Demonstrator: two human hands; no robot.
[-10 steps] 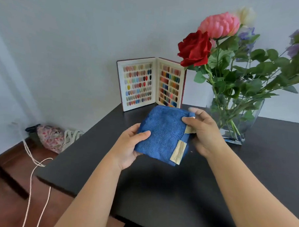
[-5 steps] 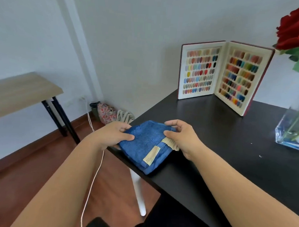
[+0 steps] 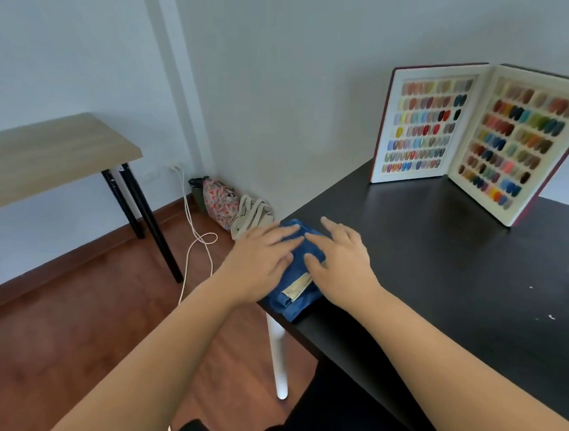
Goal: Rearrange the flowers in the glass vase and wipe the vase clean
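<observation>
A black table (image 3: 437, 271) filled the right side, its near-left corner over a wooden floor (image 3: 59, 336). A lighter wooden table (image 3: 51, 146) stood well apart by the wall. An open swatch book (image 3: 475, 135) of coloured nail tips stood upright at the black table's back. A folded blue cloth (image 3: 303, 248) lay on the table's left corner. The left hand (image 3: 261, 260) and right hand (image 3: 343, 266) rested flat on it, each grip spread with straight fingers, pinching nothing. A floral bag (image 3: 218, 202) sat on the floor by the wall.
</observation>
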